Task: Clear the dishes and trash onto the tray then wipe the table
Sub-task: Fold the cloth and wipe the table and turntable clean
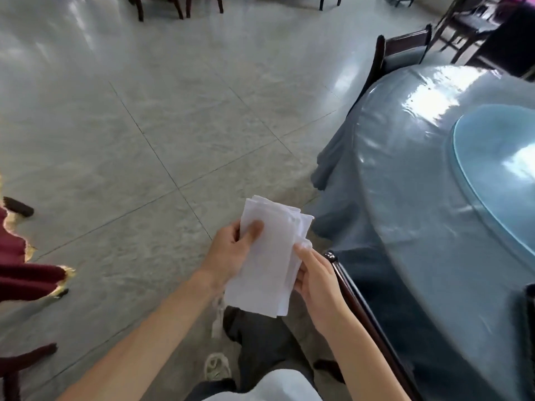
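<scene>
In the head view, a folded white cloth (267,253) is held between both hands above the tiled floor (144,125), in front of the person's legs. The left hand (231,253) is closed on the cloth's left edge, with the thumb pressed flat on the top face and the fingers hidden beneath. The right hand (314,277) is closed on the cloth's right edge, its thumb lying along the layered folds; so each grip is shut on the same cloth. The cloth is seen to be several layers thick, with loose corners fanned out at the upper right.

To the right, a round surface (419,198) is covered with a grey-blue cloth under a glossy clear sheet, and a glass turntable (498,157) rests on its middle. A dark wooden chair back (356,290) is seen just beside the right hand, between the person and the surface. Another chair (402,53) stands at the far side of the surface. At the left edge, dark red fabric with gold trim (26,273) is partly visible.
</scene>
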A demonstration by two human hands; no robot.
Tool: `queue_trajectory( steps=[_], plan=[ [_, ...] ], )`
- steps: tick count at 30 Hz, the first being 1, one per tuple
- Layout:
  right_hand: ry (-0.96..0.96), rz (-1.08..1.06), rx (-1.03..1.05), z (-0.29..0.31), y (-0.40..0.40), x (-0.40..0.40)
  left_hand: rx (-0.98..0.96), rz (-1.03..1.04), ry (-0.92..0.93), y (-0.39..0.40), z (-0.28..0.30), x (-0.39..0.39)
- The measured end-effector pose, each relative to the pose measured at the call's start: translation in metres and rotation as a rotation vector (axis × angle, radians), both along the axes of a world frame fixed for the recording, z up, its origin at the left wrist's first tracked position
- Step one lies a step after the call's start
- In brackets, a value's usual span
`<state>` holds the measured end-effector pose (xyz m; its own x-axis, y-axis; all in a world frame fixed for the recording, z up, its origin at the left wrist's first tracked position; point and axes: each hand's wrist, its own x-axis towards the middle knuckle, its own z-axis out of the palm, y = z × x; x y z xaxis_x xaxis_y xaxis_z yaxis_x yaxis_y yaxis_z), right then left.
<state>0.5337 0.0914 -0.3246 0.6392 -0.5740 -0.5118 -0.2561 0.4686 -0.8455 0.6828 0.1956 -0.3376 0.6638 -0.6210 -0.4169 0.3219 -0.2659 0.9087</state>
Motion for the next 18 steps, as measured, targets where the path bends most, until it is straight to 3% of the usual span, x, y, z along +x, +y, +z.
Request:
queue_trajectory(
  steps=[4,13,18],
  plan=[
    [-0.03,-0.118,-0.001,-0.006,-0.051,0.059,-0.04,-0.079,-0.006,-0.067,-0.004,0.067],
    [-0.092,-0.394,0.21,-0.014,-0.209,0.197,-0.023,-0.288,0.001,-0.26,-0.002,0.225],
    [-0.148,-0.431,0.1,0.001,-0.289,0.237,-0.055,-0.392,-0.043,-0.362,0.014,0.269]
  ],
)
